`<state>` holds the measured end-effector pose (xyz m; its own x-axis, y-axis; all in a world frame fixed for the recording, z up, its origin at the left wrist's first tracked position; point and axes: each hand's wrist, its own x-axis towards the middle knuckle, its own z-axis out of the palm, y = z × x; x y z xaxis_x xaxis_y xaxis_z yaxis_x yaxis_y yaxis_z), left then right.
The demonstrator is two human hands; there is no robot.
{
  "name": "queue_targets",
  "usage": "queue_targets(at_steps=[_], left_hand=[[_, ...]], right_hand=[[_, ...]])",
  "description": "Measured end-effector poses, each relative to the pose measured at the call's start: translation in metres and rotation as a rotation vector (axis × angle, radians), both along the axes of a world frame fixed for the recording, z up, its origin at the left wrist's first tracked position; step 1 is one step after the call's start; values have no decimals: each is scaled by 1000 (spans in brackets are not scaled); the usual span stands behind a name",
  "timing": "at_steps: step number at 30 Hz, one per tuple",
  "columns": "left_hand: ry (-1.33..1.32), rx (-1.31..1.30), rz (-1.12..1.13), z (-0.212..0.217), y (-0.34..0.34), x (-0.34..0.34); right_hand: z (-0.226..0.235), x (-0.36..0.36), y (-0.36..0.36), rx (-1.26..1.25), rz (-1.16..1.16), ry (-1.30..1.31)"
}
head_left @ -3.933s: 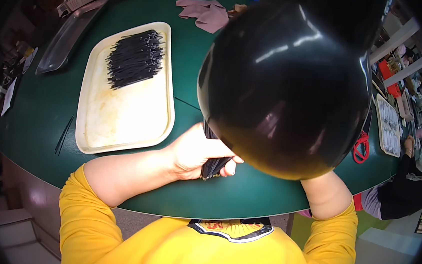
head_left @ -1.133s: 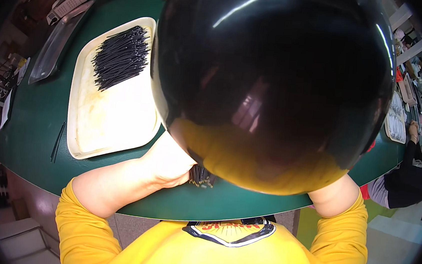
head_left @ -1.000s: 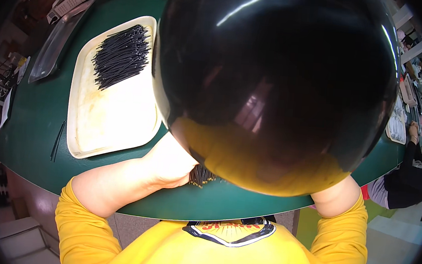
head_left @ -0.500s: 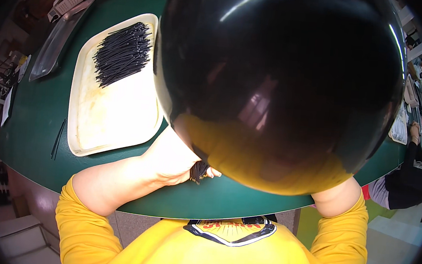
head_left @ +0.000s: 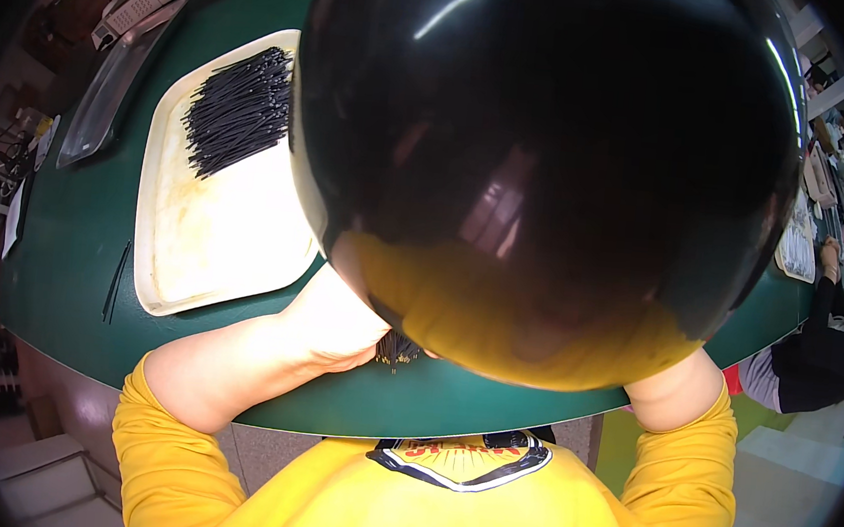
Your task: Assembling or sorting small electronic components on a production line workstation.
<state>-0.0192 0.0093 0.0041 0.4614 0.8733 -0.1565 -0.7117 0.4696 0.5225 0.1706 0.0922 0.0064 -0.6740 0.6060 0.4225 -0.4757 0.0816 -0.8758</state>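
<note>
Thin black sticks (head_left: 396, 349) bundled beside left hand (head_left: 332, 316).

The left hand (head_left: 337, 316) lies knuckles-up, forearm angled inward; the right forearm rises beside it, its hand hidden.

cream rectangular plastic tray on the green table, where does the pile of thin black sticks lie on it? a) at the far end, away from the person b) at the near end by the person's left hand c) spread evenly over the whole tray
A: the pile of thin black sticks covers only the far end of the cream rectangular plastic tray, and the half nearer the left hand is bare.
</note>
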Motion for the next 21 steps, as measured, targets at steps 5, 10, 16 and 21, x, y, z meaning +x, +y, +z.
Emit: queue_targets(at_steps=[5,10,16,21], left_hand=[[32,15,36,-3,0,-5],[-36,-31,-16,-1,1,-3],[-84,-70,-77,-4,4,2],[-77,-42,-89,-2,5,5]], right_hand=[[5,-9,13,0,-110,-16],[0,-13,11,-36,-81,-27],[-8,-10,2,-219,104,-58],[-1,-4,-2,-215,141,-118]])
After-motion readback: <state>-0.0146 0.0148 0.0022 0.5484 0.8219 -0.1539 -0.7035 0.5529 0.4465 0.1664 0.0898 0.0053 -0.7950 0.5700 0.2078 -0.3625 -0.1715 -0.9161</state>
